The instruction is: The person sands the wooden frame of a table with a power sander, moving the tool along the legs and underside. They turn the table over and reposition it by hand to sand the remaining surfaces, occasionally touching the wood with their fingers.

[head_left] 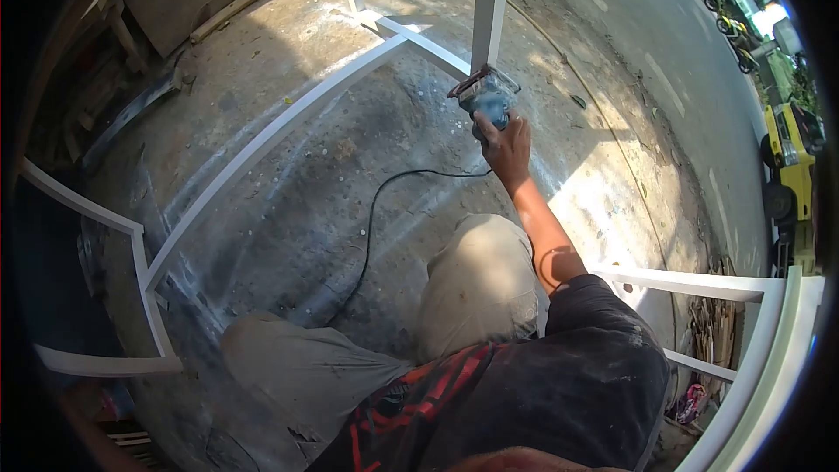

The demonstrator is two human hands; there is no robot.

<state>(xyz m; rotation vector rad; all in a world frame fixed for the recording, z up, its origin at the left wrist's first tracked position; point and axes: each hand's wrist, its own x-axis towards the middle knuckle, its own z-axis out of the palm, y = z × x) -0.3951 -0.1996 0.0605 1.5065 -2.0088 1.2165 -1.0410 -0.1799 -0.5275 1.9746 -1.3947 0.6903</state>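
Observation:
My right hand [507,145] is wrapped round the blue-grey body of an electric palm sander [491,103]. The sander's flat pad, with brownish sandpaper, faces away from me at the lower end of a white post [489,13]. A black power cord [374,201] runs from beneath my hand, curving over the ground towards my knees. Beside the post, a white rail [437,54] meets a long white beam [280,142] that stretches to the lower left. My left hand is out of the picture.
Dusty concrete [350,157] lies under the white frame. White frame members [682,281] stand close on my right, and more [109,364] on the left. A hose-like line [603,114] follows the roadside. Beyond the road [664,61] stands a yellow vehicle [791,153].

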